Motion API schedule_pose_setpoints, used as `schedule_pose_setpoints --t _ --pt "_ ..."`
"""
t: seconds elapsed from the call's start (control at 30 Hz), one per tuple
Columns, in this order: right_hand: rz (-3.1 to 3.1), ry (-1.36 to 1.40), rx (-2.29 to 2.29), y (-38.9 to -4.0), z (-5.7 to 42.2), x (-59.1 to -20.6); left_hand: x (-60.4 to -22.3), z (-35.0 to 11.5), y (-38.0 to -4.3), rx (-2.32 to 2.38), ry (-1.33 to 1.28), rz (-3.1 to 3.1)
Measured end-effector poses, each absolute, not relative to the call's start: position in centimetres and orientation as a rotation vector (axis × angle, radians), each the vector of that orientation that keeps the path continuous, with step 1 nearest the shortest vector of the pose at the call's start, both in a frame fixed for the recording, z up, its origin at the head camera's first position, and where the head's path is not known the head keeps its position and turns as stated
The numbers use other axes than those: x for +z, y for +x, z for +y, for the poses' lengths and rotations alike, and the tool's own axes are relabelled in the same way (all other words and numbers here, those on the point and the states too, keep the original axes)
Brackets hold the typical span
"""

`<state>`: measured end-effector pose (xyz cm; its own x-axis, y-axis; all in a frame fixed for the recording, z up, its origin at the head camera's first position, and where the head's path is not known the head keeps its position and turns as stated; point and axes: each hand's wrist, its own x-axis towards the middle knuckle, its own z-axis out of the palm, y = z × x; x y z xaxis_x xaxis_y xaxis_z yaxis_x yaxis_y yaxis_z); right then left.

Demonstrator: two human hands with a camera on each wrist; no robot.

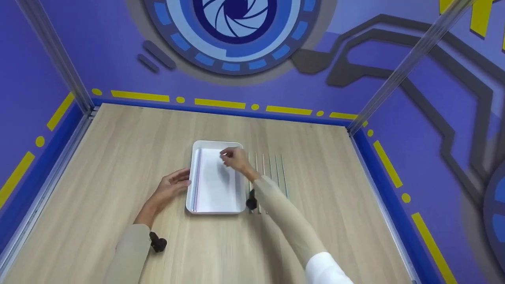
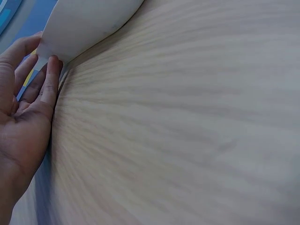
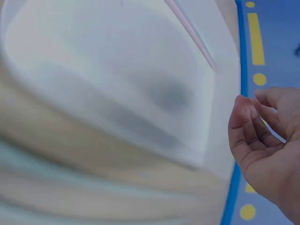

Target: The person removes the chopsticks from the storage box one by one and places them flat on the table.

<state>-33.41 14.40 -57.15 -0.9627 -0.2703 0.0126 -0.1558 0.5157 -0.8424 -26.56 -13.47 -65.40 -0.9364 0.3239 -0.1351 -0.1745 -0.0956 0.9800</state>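
Observation:
A white rectangular tray (image 1: 215, 209) stands lengthwise on the table. Inside it, along the left wall, lie thin straight rods (image 1: 198, 177), one of them pinkish; the right wrist view shows a pink rod (image 3: 194, 35) too. My left hand (image 1: 171, 185) touches the tray's left side, its fingertips against the outer wall (image 2: 89, 28), fingers mostly straight. Over the upper right of the tray hovers my right hand (image 1: 234, 157), casting a shadow on the tray floor. Its fingers are loosely bent, and nothing shows between them in the right wrist view.
Several thin rods (image 1: 277, 169) lie parallel on the wooden table (image 1: 335, 221) just right of the tray, partly covered by my right forearm. Printed blue panels (image 1: 221, 86) and metal posts (image 1: 414, 59) border the table. A small black device (image 1: 158, 242) sits at my left wrist.

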Motion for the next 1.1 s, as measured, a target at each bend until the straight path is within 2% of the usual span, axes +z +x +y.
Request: schedule_pose_setpoints --t 0.17,0.33,0.87,1.1 --pt "2.579 -0.247 -1.398 -32.4 10.1 -60.0 -65.4 -13.0 -26.7 2.114 0.158 1.812" --pt "2.603 -0.148 -1.308 -31.3 8.4 -60.7 -65.7 -12.3 -26.6 2.128 0.158 1.783" --pt "2.659 -0.065 -1.184 -31.3 7.7 -60.4 -65.6 -12.7 -26.9 2.105 0.186 1.810" --pt "2.740 -0.061 -0.899 -31.7 8.4 -59.9 -65.5 -13.5 -27.0 2.122 0.158 1.822"
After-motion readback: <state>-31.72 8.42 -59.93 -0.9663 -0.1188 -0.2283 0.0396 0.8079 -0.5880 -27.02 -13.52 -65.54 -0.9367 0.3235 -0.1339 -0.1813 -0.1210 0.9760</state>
